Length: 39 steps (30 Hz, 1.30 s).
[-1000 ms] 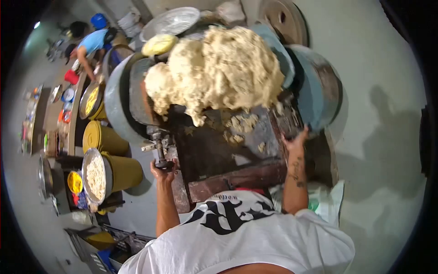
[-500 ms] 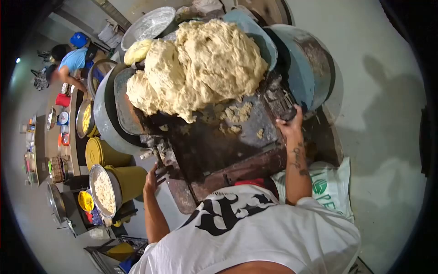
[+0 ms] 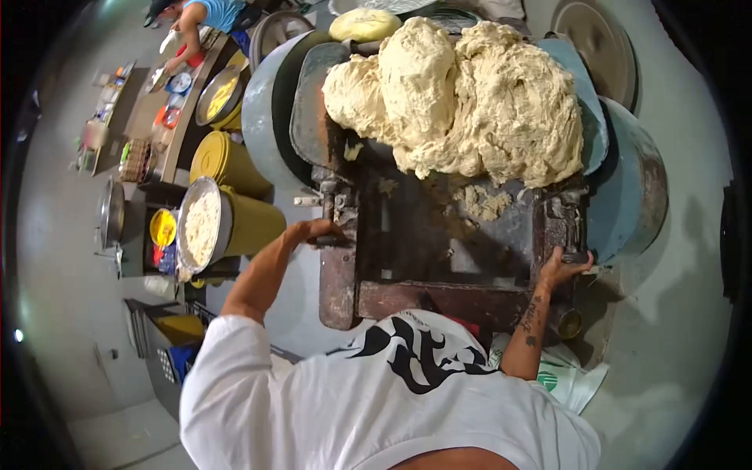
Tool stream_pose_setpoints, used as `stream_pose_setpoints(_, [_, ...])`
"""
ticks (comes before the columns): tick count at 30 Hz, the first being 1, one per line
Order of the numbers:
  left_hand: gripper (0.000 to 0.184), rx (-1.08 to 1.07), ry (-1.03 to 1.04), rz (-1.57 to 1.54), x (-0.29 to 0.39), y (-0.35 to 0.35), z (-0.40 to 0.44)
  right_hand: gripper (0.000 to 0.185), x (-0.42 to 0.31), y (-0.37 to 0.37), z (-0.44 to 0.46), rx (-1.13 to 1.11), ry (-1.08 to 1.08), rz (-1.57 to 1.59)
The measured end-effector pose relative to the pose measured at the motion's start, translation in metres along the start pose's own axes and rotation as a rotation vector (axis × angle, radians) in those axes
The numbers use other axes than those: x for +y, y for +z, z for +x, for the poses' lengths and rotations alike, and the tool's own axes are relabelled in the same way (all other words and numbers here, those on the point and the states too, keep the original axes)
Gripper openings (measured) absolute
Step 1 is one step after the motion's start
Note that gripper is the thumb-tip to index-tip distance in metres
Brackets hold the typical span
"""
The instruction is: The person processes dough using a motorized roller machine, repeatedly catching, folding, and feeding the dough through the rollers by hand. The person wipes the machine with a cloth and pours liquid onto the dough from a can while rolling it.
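Note:
A large mass of pale dough (image 3: 513, 102) rests at the far end of a dough-rolling machine (image 3: 439, 301) with a dark, worn metal bed. Smaller dough scraps (image 3: 484, 202) lie on the bed in front of it. My left hand (image 3: 317, 230) is closed around a dark handle (image 3: 333, 240) on the machine's left side. On the opposite side, my right hand (image 3: 558, 268) grips another dark handle (image 3: 578, 257), below the right-hand metal block. The bed lies between my hands, and both are apart from the dough. Part of each handle is hidden by my fingers.
To the left stand yellow bins (image 3: 254, 227) and a basin of pale crumbly pieces (image 3: 200, 223). A co-worker in a blue top (image 3: 213, 14) leans over a bench (image 3: 184, 129) holding bowls and containers. A white sack (image 3: 572, 380) lies at lower right; a round lid (image 3: 595, 39) is at the back.
My left hand was open beside the machine and is now closed on its left handle. My right hand stays on the right handle. The view has shifted, placing the machine further right.

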<state>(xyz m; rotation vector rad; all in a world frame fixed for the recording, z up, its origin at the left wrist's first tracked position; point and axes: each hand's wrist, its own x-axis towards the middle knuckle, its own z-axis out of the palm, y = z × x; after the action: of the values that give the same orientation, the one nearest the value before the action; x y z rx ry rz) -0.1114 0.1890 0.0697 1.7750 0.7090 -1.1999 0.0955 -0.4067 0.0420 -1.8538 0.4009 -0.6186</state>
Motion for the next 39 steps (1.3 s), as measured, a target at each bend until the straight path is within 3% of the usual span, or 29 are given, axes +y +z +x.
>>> stream_pose_setpoints(3, [0.033,0.062,-0.104,-0.005,0.019,0.01,-0.013,0.069,0.045,0.007,0.012,0.021,0.076,0.19])
stream_pose_setpoints(6, [0.033,0.149,-0.341,-0.024,0.044,0.015,-0.029,0.058,-0.042,0.006,0.001,0.13,0.63,0.279])
stream_pose_setpoints(9, [0.035,0.15,-0.439,0.055,0.035,0.01,-0.015,0.041,0.021,-0.018,0.046,-0.305,1.036,0.861])
stream_pose_setpoints(10, [0.036,0.153,-0.425,0.078,0.035,0.01,-0.014,0.031,-0.009,-0.021,0.043,-0.27,1.09,0.904])
stream_pose_setpoints(12, [0.041,0.156,-0.376,0.084,0.038,0.011,-0.023,0.053,-0.028,-0.01,0.04,-0.068,1.082,0.835])
stream_pose_setpoints(16, [0.06,0.097,-0.088,-0.389,0.016,0.009,-0.041,0.115,-0.07,-0.007,-0.006,-0.128,0.491,0.262])
stream_pose_setpoints(18, [0.078,0.174,0.082,-0.79,-0.002,0.023,-0.069,0.112,-0.006,-0.009,0.0,-0.108,-0.012,-0.227])
stream_pose_setpoints(19, [0.083,0.199,0.16,-0.973,-0.014,0.036,-0.077,0.102,-0.006,-0.006,-0.006,-0.063,-0.057,-0.171])
stream_pose_setpoints(21, [0.097,0.205,0.265,-1.267,-0.038,0.056,-0.073,0.091,0.005,-0.001,-0.002,-0.053,-0.019,-0.063])
stream_pose_setpoints(22, [0.098,0.319,0.244,-1.401,-0.03,0.078,-0.07,0.086,0.013,0.002,0.0,-0.046,0.0,-0.01])
stream_pose_setpoints(24, [0.102,0.211,0.328,-1.712,0.006,0.116,-0.071,0.078,0.02,0.009,0.003,0.01,-0.061,0.047])
stream_pose_setpoints(25, [0.086,0.214,0.512,-1.789,0.021,0.128,-0.069,0.077,0.024,0.008,0.002,0.02,-0.069,0.071])
stream_pose_setpoints(26, [0.078,0.326,0.513,-1.921,0.015,0.129,-0.053,0.077,0.029,0.006,0.002,0.036,-0.077,0.09])
stream_pose_setpoints(27, [0.07,0.435,0.513,-2.044,0.008,0.122,-0.023,0.079,0.048,0.006,0.01,0.041,0.032,0.089])
stream_pose_setpoints(28, [0.063,0.533,0.501,-2.152,0.009,0.12,-0.004,0.078,0.008,0.0,-0.004,-0.023,0.404,0.253])
stream_pose_setpoints(30, [0.035,0.509,0.508,-2.107,0.009,0.12,-0.002,0.07,0.006,-0.006,0.008,-0.249,0.831,0.394])
stream_pose_setpoints(31, [0.037,0.616,0.528,-2.028,0.024,0.123,-0.01,0.064,0.058,-0.001,0.009,-0.281,0.588,0.389])
stream_pose_setpoints(33, [0.038,0.637,0.509,-1.945,0.017,0.122,-0.001,0.06,0.04,0.006,0.013,-0.042,0.794,0.466])
stream_pose_setpoints(34, [0.039,0.6,0.502,-1.96,0.02,0.119,-0.004,0.069,0.036,0.001,0.016,-0.149,0.757,0.456])
stream_pose_setpoints(35, [0.039,0.641,0.567,-1.915,0.022,0.121,-0.007,0.076,0.002,0.0,0.01,-0.016,0.812,0.536])
stream_pose_setpoints(37, [0.038,0.693,0.523,-1.985,0.023,0.12,-0.008,0.088,-0.03,0.0,0.011,0.034,0.844,0.634])
stream_pose_setpoints(39, [0.048,0.658,0.503,-1.948,0.026,0.12,-0.019,0.095,-0.032,-0.009,0.013,-0.161,0.812,0.573])
